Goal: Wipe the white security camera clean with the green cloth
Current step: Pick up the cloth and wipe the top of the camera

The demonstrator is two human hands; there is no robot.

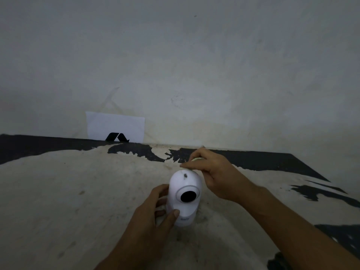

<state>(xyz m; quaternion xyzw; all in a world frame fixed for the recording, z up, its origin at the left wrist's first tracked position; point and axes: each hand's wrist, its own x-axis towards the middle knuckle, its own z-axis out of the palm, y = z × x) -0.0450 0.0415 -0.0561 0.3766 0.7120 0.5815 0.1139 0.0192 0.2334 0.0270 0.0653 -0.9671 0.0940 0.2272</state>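
Note:
The white security camera (184,197) stands upright on a worn tabletop, its round black lens facing me. My left hand (155,209) grips its lower body from the left, thumb across the base. My right hand (210,172) is bunched at the back of the camera's top, fingers closed around a small pale wad of cloth (195,159), of which only a sliver shows above the knuckles. The cloth's colour is hard to tell in the dim light. A small dark speck sits on the camera's dome.
The tabletop (87,191) is pale with patches of peeling black surface along the back and right. A white paper (116,126) with a black logo leans against the grey wall behind the table, at the back left.

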